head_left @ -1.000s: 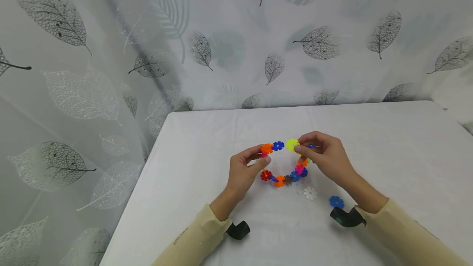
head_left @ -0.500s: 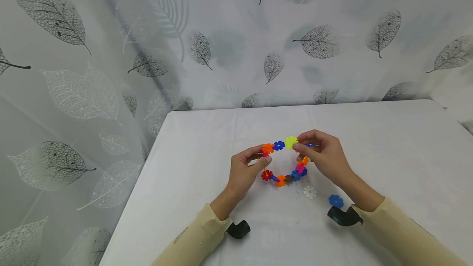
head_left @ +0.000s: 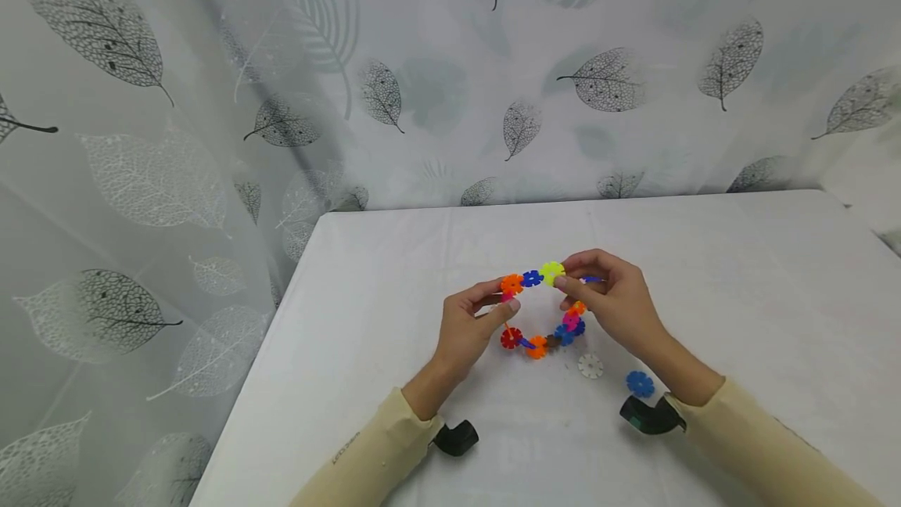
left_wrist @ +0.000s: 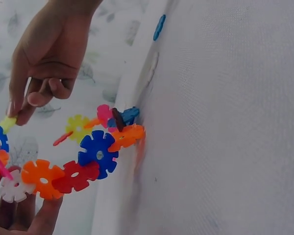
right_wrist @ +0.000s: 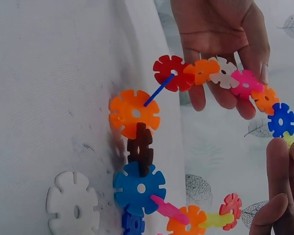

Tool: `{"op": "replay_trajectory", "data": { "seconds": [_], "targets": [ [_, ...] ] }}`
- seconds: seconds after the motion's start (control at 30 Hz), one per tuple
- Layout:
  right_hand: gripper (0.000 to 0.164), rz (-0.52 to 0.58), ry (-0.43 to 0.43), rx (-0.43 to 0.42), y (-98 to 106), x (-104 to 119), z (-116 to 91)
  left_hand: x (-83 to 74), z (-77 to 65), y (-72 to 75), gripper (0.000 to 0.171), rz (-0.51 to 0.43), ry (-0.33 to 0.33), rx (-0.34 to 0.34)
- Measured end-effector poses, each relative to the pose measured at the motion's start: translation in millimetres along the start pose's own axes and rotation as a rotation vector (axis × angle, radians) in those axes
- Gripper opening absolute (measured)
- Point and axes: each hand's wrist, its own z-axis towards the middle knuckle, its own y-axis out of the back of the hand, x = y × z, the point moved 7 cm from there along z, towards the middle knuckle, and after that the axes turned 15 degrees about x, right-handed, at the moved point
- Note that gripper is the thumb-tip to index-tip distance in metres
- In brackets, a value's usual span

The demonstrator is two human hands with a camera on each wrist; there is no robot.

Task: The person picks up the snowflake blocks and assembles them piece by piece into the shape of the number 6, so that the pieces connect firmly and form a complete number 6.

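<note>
A chain of notched plastic snowflake discs in many colours curves between the two hands in a near ring. My left hand pinches it near an orange disc, with pink and white discs by the fingers. Beyond that orange disc comes a dark blue disc. Between thumb and fingertips my right hand pinches a yellow disc, its edge right at the dark blue disc. The lower part of the chain, with a red disc and a brown disc, hangs close over the table.
Two loose discs lie on the white-covered table: a white disc and a blue disc near the right wrist. Dark wrist cameras jut from both sleeves. A leaf-patterned curtain stands behind and to the left.
My right hand has moved slightly left, bringing the yellow disc from a small gap up to the dark blue disc. The left hand has shifted slightly right.
</note>
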Motion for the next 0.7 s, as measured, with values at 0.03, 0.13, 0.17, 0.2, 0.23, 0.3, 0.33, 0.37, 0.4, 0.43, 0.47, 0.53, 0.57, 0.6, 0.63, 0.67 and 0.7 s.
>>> {"op": "replay_trajectory", "data": {
  "seconds": [0.03,0.13,0.17,0.2,0.23,0.3,0.33,0.37,0.4,0.43,0.47,0.53,0.57,0.6,0.63,0.67,0.7],
  "targets": [
    [0.027,0.001,0.005,0.000,-0.4,-0.1,0.2,0.1,0.1,-0.9,0.034,0.001,0.007,-0.004],
    [0.027,0.004,0.020,0.005,-2.4,-1.1,0.9,-0.3,0.5,-4.4,0.032,-0.009,0.006,-0.005],
    [0.026,0.004,0.026,0.007,-3.2,-1.5,1.3,-0.3,0.7,-5.4,0.032,-0.016,0.002,-0.003],
    [0.025,0.006,0.035,0.009,-3.9,-1.7,1.6,-0.8,0.9,-6.4,0.032,-0.026,-0.007,0.000],
    [0.025,0.006,0.043,0.011,-4.4,-1.9,1.8,-1.1,1.0,-7.3,0.031,-0.032,-0.015,0.002],
    [0.024,0.000,0.054,0.015,-5.3,-2.0,2.6,-1.2,1.8,-7.9,0.031,-0.034,-0.028,0.003],
    [0.023,-0.004,0.059,0.016,-5.7,-2.1,3.2,-1.4,2.0,-7.9,0.032,-0.034,-0.030,0.001],
    [0.023,-0.007,0.065,0.018,-6.0,-2.1,4.0,-0.9,2.4,-7.9,0.033,-0.034,-0.027,-0.003],
    [0.023,-0.006,0.070,0.021,-6.3,-2.1,4.7,-1.1,2.8,-8.1,0.035,-0.032,-0.027,-0.007],
    [0.023,-0.005,0.074,0.025,-6.8,-2.2,5.4,-1.3,3.1,-8.2,0.036,-0.030,-0.026,-0.010],
    [0.023,-0.002,0.078,0.030,-7.5,-2.3,6.1,-1.3,3.5,-8.4,0.037,-0.032,-0.025,-0.011],
    [0.023,0.010,0.087,0.043,-9.5,-2.6,7.2,-1.8,3.9,-9.3,0.038,-0.044,-0.028,-0.014],
    [0.023,0.019,0.091,0.050,-10.4,-2.8,7.5,-1.8,4.2,-9.5,0.037,-0.047,-0.031,-0.016],
    [0.023,0.027,0.094,0.056,-11.3,-2.8,7.8,-2.2,4.4,-9.8,0.036,-0.049,-0.035,-0.018],
    [0.023,0.031,0.095,0.059,-12.0,-2.8,7.9,-2.4,4.6,-9.9,0.034,-0.053,-0.039,-0.020],
    [0.023,0.036,0.096,0.062,-12.5,-2.8,8.2,-2.4,4.6,-9.9,0.034,-0.057,-0.042,-0.023],
    [0.023,0.039,0.096,0.063,-12.8,-2.7,8.3,-2.7,4.6,-9.9,0.034,-0.059,-0.044,-0.025]
  ]
}}
